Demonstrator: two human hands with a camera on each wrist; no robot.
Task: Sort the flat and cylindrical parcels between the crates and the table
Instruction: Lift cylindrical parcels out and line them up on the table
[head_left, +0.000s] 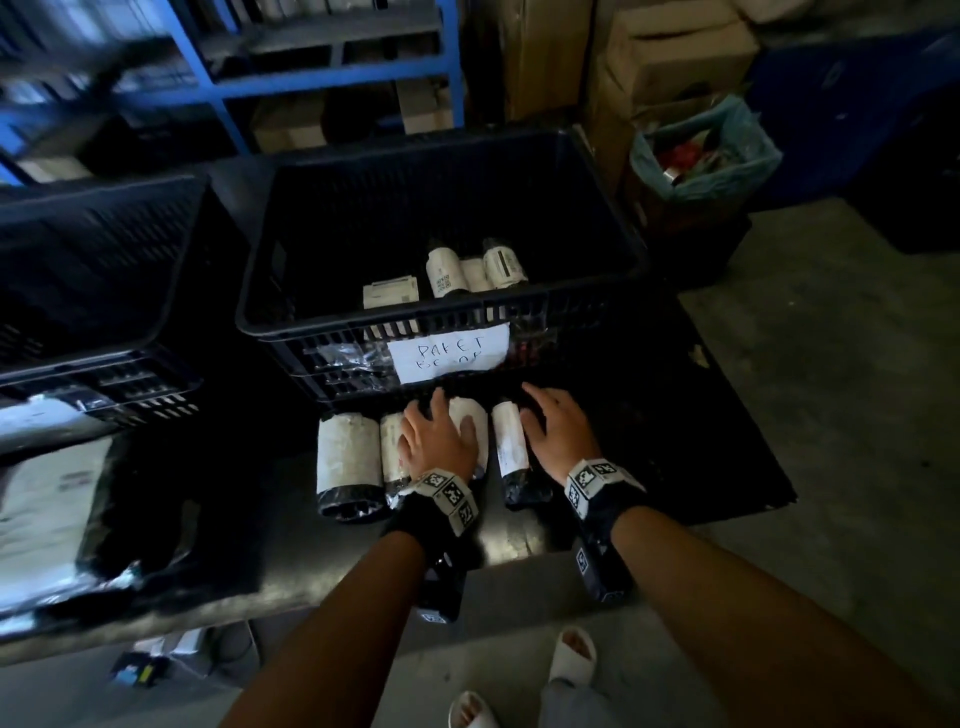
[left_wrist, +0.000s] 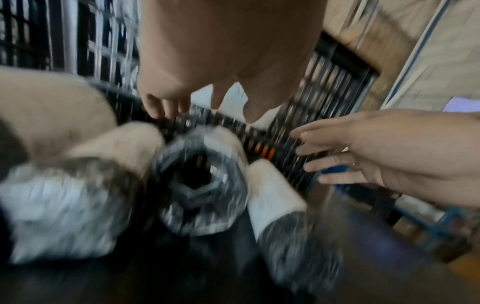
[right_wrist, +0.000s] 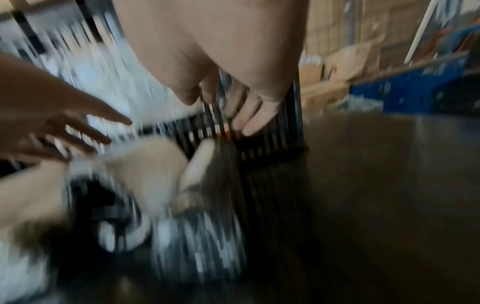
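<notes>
Four cylindrical parcels wrapped in black plastic with white labels lie side by side on the dark table (head_left: 649, 441), in front of the black labelled crate (head_left: 322, 322). My left hand (head_left: 436, 421) lies spread over the third cylindrical parcel (head_left: 475, 421), fingers straight. My right hand (head_left: 550, 415) is spread just right of the fourth cylindrical parcel (head_left: 510, 441), holding nothing. The left wrist view is blurred: the left hand (left_wrist: 168, 100) hovers over a parcel end (left_wrist: 202, 185). More cylindrical parcels (head_left: 444, 270) lie inside the crate. Flat parcels (head_left: 47, 499) lie on the table's left.
A second black crate (head_left: 104, 249) stands at the left, behind the flat parcels. A bin lined with a green bag (head_left: 711, 150) and cardboard boxes (head_left: 675, 57) stand at the back right. Blue shelving (head_left: 332, 83) runs behind the crates. The table's front edge is near my forearms.
</notes>
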